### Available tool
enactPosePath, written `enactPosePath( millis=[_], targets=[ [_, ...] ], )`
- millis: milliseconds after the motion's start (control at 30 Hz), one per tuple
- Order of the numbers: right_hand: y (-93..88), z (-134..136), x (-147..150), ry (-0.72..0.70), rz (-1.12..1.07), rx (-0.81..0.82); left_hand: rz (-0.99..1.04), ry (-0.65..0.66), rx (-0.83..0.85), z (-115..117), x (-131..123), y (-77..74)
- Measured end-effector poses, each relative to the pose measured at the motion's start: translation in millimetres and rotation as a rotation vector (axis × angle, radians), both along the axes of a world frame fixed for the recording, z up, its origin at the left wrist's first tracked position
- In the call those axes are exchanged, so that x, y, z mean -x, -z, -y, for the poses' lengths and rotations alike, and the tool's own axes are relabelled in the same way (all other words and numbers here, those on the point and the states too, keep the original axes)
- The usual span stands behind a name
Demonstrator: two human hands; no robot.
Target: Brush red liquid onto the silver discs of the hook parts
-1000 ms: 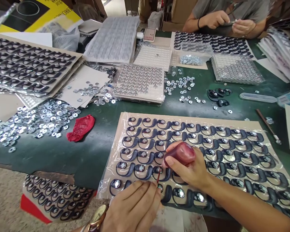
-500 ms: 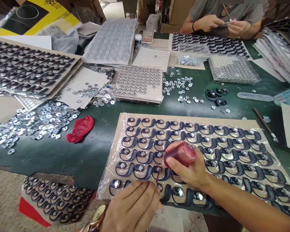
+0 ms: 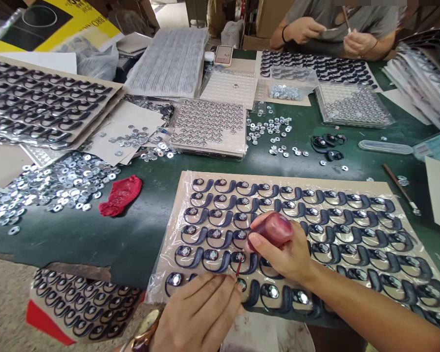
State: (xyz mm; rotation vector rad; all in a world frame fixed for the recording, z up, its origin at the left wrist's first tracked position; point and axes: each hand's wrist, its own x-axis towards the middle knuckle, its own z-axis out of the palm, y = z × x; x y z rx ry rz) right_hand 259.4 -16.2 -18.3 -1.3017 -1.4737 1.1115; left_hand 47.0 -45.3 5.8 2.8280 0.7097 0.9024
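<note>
My right hand (image 3: 288, 254) is wrapped round a small dark red bottle (image 3: 273, 230) whose thin nozzle (image 3: 238, 268) points down at a black ear-hook part (image 3: 242, 283) in the front row. That part lies with several others under clear film on a cardboard sheet (image 3: 190, 181) in front of me. My left hand (image 3: 201, 313), with a wristwatch, rests flat at the sheet's near edge, fingertips beside the nozzle tip and pressed on the film.
Loose silver washers (image 3: 58, 181) and a red rag (image 3: 120, 194) lie to the left on the green table (image 3: 139, 230). More part sheets (image 3: 40, 102), trays of discs (image 3: 209, 124) and a phone (image 3: 223, 55) sit behind. Another person's hands (image 3: 355, 41) work at the far side.
The view has drifted slightly. My hands and the bottle stay in almost the same place over the front rows. The other person's hands have moved apart.
</note>
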Motion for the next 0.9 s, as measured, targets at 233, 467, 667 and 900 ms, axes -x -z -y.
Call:
enactPosePath(
  millis=[233,467,667,900],
  targets=[
    [-8.6,-1,-3,-0.016,0.068,-0.005,0.032,0.008,0.171,-9,-1,-10.6],
    [-6.1,2,-4,-0.008,0.041,-0.028,0.069,0.041,0.26,-10,8,-3.2],
    [-2.1,3,-3,-0.023,0.032,-0.013,0.103,0.082,0.352,-16,9,-4.5],
    [-4.9,1,-1,-0.056,0.042,-0.042,0.151,0.041,0.516,-23,9,-4.6]
  ],
)
